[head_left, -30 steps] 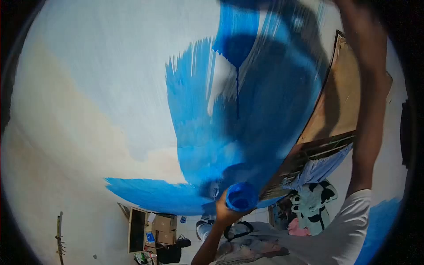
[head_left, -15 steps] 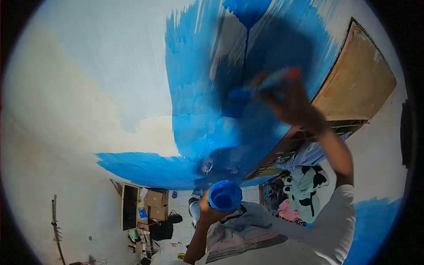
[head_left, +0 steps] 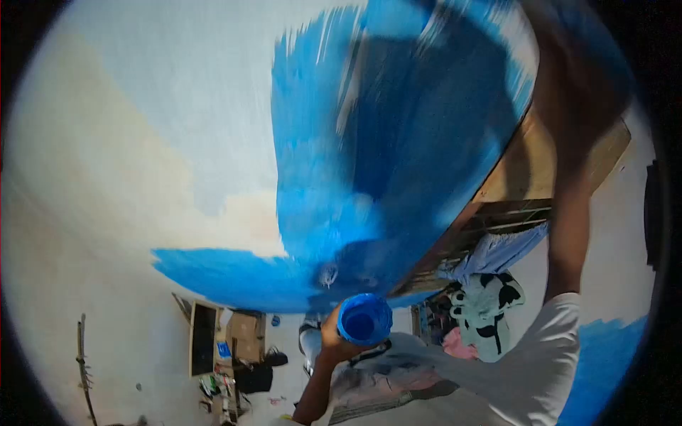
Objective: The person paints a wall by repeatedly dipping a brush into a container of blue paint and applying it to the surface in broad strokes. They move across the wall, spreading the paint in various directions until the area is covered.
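My left hand is wrapped round an open plastic tub of blue paint, held upright in front of my chest. High at the upper right, my right hand is raised close to the camera and smeared by motion. The paintbrush that it gripped half a second ago does not show clearly now, and its fingers are hard to make out. Before me stands a pale wall with a broad patch of wet blue paint. The shadow of my arm and head falls over that patch.
A wooden-framed window with a board borders the paint on the right, with a blue cloth below. A cow-patterned cloth hangs near a pink one. At lower left stand a screen, cardboard boxes and a black bag.
My right hand has swept up and to the right from the middle of the blue patch. The paint drip there is spread out. The tub stays nearly in place.
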Available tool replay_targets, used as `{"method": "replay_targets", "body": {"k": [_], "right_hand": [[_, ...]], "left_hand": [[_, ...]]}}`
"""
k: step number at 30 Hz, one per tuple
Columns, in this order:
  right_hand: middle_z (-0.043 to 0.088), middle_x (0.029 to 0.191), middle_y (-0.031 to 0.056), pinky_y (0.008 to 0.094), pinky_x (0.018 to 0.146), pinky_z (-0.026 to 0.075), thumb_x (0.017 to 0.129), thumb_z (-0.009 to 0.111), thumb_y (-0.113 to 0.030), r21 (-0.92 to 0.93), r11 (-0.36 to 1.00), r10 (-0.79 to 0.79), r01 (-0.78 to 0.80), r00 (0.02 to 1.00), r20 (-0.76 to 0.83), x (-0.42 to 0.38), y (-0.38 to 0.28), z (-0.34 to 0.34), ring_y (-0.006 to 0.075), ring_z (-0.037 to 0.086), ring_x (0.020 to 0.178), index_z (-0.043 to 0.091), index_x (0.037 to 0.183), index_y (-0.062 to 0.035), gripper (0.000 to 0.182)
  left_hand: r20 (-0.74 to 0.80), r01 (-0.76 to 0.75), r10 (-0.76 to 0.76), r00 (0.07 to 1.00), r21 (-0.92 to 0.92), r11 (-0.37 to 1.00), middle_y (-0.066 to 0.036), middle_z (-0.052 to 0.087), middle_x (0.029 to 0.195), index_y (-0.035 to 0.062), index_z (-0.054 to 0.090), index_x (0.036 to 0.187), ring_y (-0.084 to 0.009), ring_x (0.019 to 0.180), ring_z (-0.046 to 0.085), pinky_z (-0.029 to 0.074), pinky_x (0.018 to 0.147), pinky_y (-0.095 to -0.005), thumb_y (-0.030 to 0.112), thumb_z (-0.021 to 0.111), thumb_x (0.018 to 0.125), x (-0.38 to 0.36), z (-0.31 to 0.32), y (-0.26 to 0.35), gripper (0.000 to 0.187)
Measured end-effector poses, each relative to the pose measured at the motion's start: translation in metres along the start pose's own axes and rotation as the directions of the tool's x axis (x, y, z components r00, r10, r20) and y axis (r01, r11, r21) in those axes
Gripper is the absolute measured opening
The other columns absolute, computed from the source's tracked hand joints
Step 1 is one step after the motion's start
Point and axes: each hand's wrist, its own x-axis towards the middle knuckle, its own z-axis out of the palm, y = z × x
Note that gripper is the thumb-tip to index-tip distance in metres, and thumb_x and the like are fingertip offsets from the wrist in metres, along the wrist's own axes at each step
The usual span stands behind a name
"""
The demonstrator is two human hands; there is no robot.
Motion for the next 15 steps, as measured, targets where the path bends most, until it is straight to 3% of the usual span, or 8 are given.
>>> {"method": "replay_targets", "body": {"k": [3, 4, 5, 6, 8, 9, 11, 15], "right_hand": [[0.059, 0.125, 0.0166, 0.0338, 0.071, 0.058, 0.081, 0.064, -0.004, 0.313, 0.945, -0.004, -0.092, 0.956, 0.293, -0.116, -0.056, 0.034, 0.0274, 0.067, 0.09, 0.06, 0.118, -0.0145, 0.039], [0.059, 0.125, 0.0166, 0.0338, 0.071, 0.058, 0.081, 0.064, -0.004, 0.323, 0.941, -0.004, -0.101, 0.95, 0.311, -0.136, -0.065, 0.038, 0.0274, 0.067, 0.09, 0.06, 0.118, -0.0145, 0.039], [0.059, 0.125, 0.0168, 0.0369, 0.077, 0.057, 0.077, 0.069, -0.006, 0.474, 0.857, -0.023, -0.204, 0.902, 0.43, -0.152, -0.076, 0.044, 0.029, 0.065, 0.099, 0.061, 0.114, -0.0132, 0.039], [0.06, 0.125, 0.017, 0.0399, 0.083, 0.056, 0.073, 0.073, -0.008, 0.592, 0.742, -0.066, -0.314, 0.845, 0.531, -0.169, -0.085, 0.051, 0.0306, 0.064, 0.108, 0.062, 0.111, -0.012, 0.04], [0.061, 0.123, 0.0155, 0.0392, 0.086, 0.056, 0.076, 0.072, -0.01, 0.599, 0.582, 0.03, -0.55, 0.75, 0.66, -0.216, -0.1, 0.066, 0.03, 0.065, 0.106, 0.063, 0.111, -0.0106, 0.036], [0.061, 0.123, 0.0155, 0.0392, 0.086, 0.056, 0.076, 0.072, -0.01, 0.6, 0.578, 0.035, -0.553, 0.751, 0.659, -0.233, -0.1, 0.074, 0.03, 0.065, 0.106, 0.063, 0.111, -0.0106, 0.036], [0.064, 0.118, 0.0137, 0.0376, 0.086, 0.055, 0.08, 0.07, -0.011, 0.456, 0.616, 0.085, -0.643, 0.629, 0.773, -0.263, -0.1, 0.087, 0.0292, 0.066, 0.103, 0.063, 0.111, -0.0099, 0.031], [0.068, 0.111, 0.0119, 0.0364, 0.084, 0.055, 0.084, 0.068, -0.011, 0.421, 0.724, 0.143, -0.547, 0.716, 0.683, -0.272, -0.066, 0.101, 0.0273, 0.067, 0.099, 0.064, 0.108, -0.0077, 0.025]], "left_hand": [[0.016, 0.085, -0.084, 0.996, -0.072, 0.994, -0.011, 0.065, 0.111, 0.0041, 0.057, 0.117, -0.0223, 0.1, 0.064, 0.052, 0.088, -0.0353, 0.028, 0.095, 0.051, -0.015, -0.007, -0.004, 0.08], [0.02, 0.109, -0.108, 0.994, -0.077, 0.991, -0.011, 0.065, 0.111, 0.0038, 0.057, 0.117, -0.0219, 0.101, 0.064, 0.051, 0.089, -0.0356, 0.025, 0.095, 0.052, -0.009, -0.012, 0.014, 0.078], [0.031, 0.181, -0.178, 0.984, -0.191, 0.965, -0.011, 0.065, 0.112, 0.0036, 0.057, 0.118, -0.0212, 0.103, 0.063, 0.05, 0.091, -0.0367, 0.022, 0.095, 0.051, -0.018, -0.014, 0.005, 0.079], [0.018, 0.228, -0.228, 0.973, -0.158, 0.961, -0.011, 0.065, 0.113, 0.0036, 0.056, 0.118, -0.0212, 0.104, 0.063, 0.049, 0.092, -0.037, 0.021, 0.095, 0.051, -0.021, -0.017, 0.009, 0.08], [0.008, 0.289, -0.29, 0.957, -0.119, 0.95, -0.01, 0.064, 0.114, 0.0036, 0.056, 0.119, -0.0212, 0.105, 0.062, 0.049, 0.092, -0.0373, 0.02, 0.095, 0.05, -0.031, -0.022, 0.014, 0.081], [-0.034, 0.316, -0.321, 0.946, -0.102, 0.943, -0.01, 0.064, 0.114, 0.0038, 0.055, 0.12, -0.0213, 0.105, 0.062, 0.049, 0.093, -0.0371, 0.019, 0.095, 0.05, -0.033, -0.024, 0.014, 0.082], [-0.074, 0.345, -0.351, 0.934, -0.079, 0.935, -0.01, 0.063, 0.114, 0.004, 0.055, 0.12, -0.0214, 0.106, 0.062, 0.049, 0.093, -0.0369, 0.019, 0.095, 0.05, -0.036, -0.025, 0.015, 0.082], [-0.106, 0.328, -0.341, 0.934, -0.122, 0.937, -0.009, 0.063, 0.113, 0.0044, 0.055, 0.12, -0.0206, 0.104, 0.062, 0.049, 0.093, -0.0364, 0.019, 0.095, 0.051, -0.034, -0.025, 0.01, 0.082]]}}
